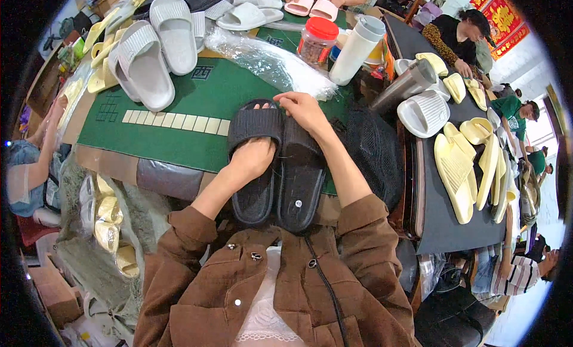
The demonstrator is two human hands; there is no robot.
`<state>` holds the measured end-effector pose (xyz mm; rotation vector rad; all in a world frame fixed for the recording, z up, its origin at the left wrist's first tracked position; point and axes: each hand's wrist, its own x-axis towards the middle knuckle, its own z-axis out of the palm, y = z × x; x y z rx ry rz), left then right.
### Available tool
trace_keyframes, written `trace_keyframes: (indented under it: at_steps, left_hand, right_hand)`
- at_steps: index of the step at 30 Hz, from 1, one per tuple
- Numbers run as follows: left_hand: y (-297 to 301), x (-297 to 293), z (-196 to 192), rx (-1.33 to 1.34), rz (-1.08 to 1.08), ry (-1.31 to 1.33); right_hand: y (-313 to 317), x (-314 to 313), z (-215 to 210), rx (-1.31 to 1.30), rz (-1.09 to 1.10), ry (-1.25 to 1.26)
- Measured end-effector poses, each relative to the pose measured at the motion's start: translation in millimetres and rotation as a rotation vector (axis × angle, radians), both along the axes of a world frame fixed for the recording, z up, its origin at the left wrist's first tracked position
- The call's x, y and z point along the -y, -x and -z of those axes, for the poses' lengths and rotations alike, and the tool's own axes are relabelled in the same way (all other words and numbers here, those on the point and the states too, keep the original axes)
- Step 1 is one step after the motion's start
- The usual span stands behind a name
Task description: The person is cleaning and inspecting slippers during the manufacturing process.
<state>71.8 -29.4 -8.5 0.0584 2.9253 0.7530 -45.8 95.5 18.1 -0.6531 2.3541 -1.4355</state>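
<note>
Two black slide slippers lie side by side at the edge of the table in front of me. My left hand [255, 156] is pushed under the strap of the left black slipper [250, 202], and its fingertips show at the toe opening. Over the toe end of the right black slipper [295, 186], my right hand [303, 110] is bent with thumb and fingers drawn together. Whatever those fingers pinch, if anything, is too small to make out. A small round white sticker sits on the right slipper's heel.
A green mat [161, 141] with pale tiles printed on it covers the table. Grey slippers [146, 66] stand beyond it, near crumpled clear plastic [268, 57], a red-lidded jar [317, 41] and a white bottle [357, 51]. Yellow slippers [456, 174] lie right. Other people work around.
</note>
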Motion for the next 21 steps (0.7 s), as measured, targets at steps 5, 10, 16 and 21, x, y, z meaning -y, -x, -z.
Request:
trace_keyframes:
  at_steps: [5,10,16,21]
  left_hand:
    - [5.6,3.7,31.7,-0.432,-0.008,0.074]
    - [5.8,0.6,16.6,-0.492,0.027,0.172]
    - [-4.0,0.2,-9.5,-0.132,-0.035,-0.003]
    - [-45.7,2.2,-15.2,-0.417,-0.056,0.059]
  right_hand:
    - [-2.5,3.9,7.7,-0.224,0.116,0.112]
    - [-2.8,6.0,2.5,-0.216,0.072,0.015]
    - [-4.2,7.3,5.9,-0.287,0.047,0.046]
    - [1.2,7.4,16.5,-0.034,0.256,0.319]
